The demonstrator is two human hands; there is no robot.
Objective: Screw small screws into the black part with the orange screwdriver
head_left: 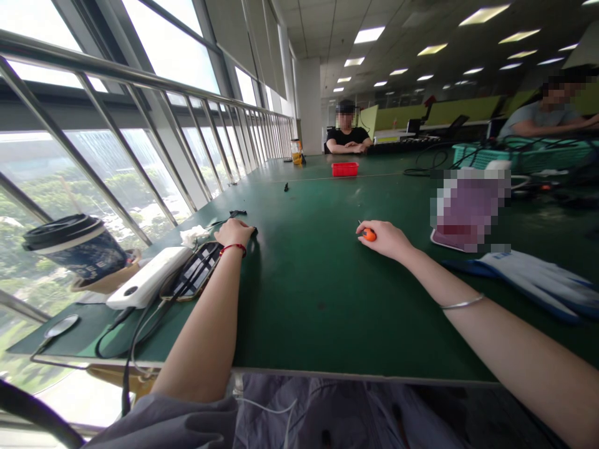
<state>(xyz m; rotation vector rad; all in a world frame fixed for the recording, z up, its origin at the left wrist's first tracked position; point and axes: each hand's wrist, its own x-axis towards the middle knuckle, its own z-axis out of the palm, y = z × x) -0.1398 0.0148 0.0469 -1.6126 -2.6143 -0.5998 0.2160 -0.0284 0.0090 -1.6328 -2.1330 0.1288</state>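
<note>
Grey sleeve (173, 421) is nearest to the camera. Orange tool (369, 234), smooth and rounded, lies inside the curled fingers of the right hand (382, 238), which are closed around it; its long axis and thin end point forward, to the left. At the left hand (234, 232), beside a small black piece (254, 233), the grip I cannot tell. Red plastic box (345, 169) stands farther on the glossy green table (299, 312).

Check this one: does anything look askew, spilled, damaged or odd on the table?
I see no spill or damage. The lidded cup near the railing appears to lean, though edge distortion may exaggerate that. A crumpled white wad lies by the left hand, looking like stray litter.
</note>
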